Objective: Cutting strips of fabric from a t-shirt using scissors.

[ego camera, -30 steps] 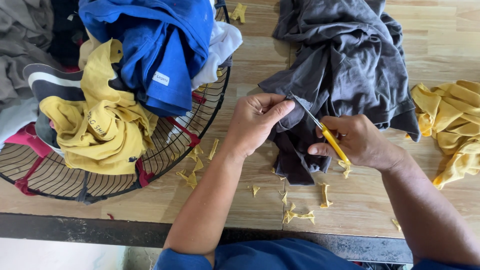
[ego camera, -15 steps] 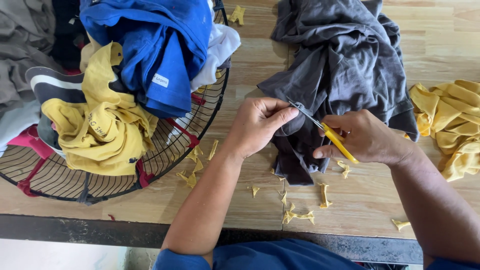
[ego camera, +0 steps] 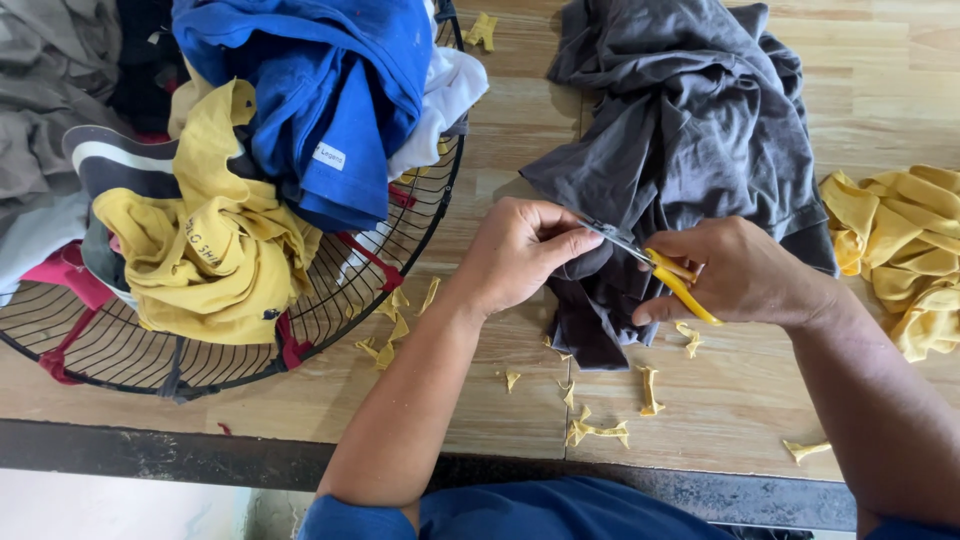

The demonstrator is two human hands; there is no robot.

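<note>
1. Grey shirt (ego camera: 690,120) heaped on the wooden bench (ego camera: 500,170), its lower edge drawn toward the body, between the two hands.
2. Left hand (ego camera: 515,255) pinching a fold of that edge, thumb pressed to fingers on the cloth.
3. Right hand (ego camera: 745,270) closed round yellow-handled snips (ego camera: 660,265), blades reaching into the pinched fold; blades open or closed, cannot tell.
4. Small yellow scraps (ego camera: 600,430) strewn on the bench below the hands: trimming judged well under way.
5. Yellow shirt (ego camera: 910,250) lying at the right, apart from the grey one.
6. Wire basket (ego camera: 330,300) at the left piled with blue, yellow and other clothes; handled already or waiting, cannot tell.
</note>
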